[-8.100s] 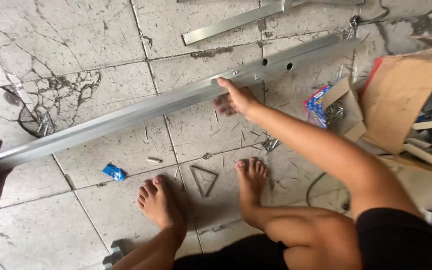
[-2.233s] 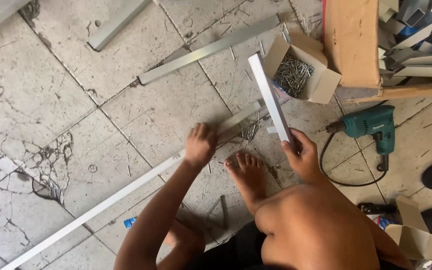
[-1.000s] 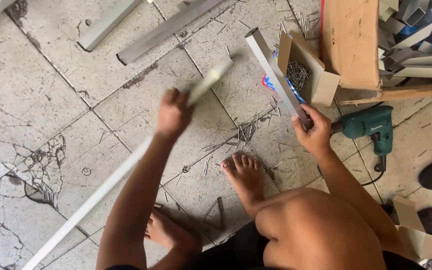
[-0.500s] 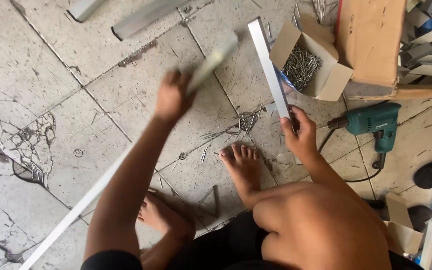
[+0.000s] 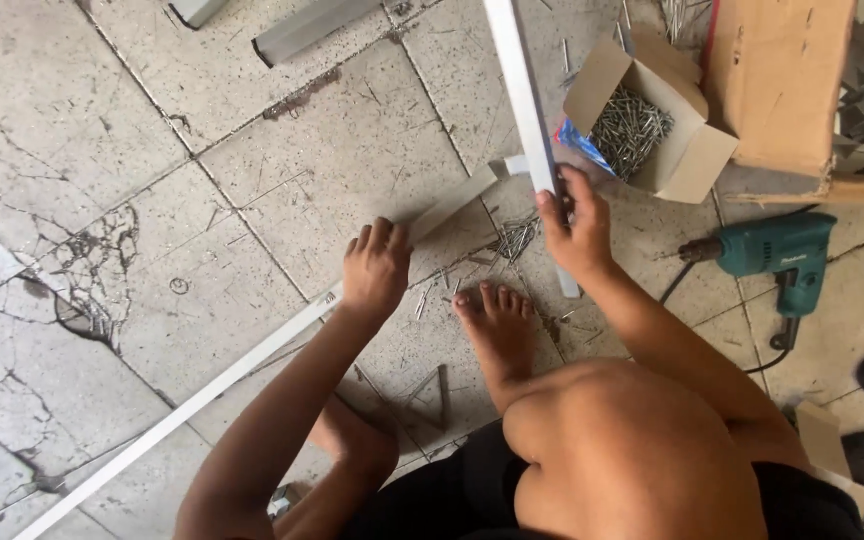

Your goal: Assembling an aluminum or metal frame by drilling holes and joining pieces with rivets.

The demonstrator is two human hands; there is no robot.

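My left hand (image 5: pixel 375 268) grips a long white metal channel (image 5: pixel 202 398) that runs from the lower left of the floor up to its end near the middle. My right hand (image 5: pixel 574 222) holds a second, shorter white metal bar (image 5: pixel 522 90) that stands steeply and leans toward the top of the view. The end of the long channel lies close beside this bar, just left of my right hand. My bare foot (image 5: pixel 497 328) rests on the tiles between my two hands, with loose nails (image 5: pixel 515 238) scattered in front of it.
An open cardboard box of nails (image 5: pixel 642 125) sits at upper right beside a larger cardboard box (image 5: pixel 772 85). A green electric drill (image 5: pixel 777 262) lies at right with its cord. More metal channels (image 5: pixel 312 25) lie at the top. The tiled floor (image 5: pixel 72 200) is cracked.
My left hand has brought the long channel down from a raised, blurred position to the floor, its end now close to the bar. My right hand keeps hold of the shorter bar.
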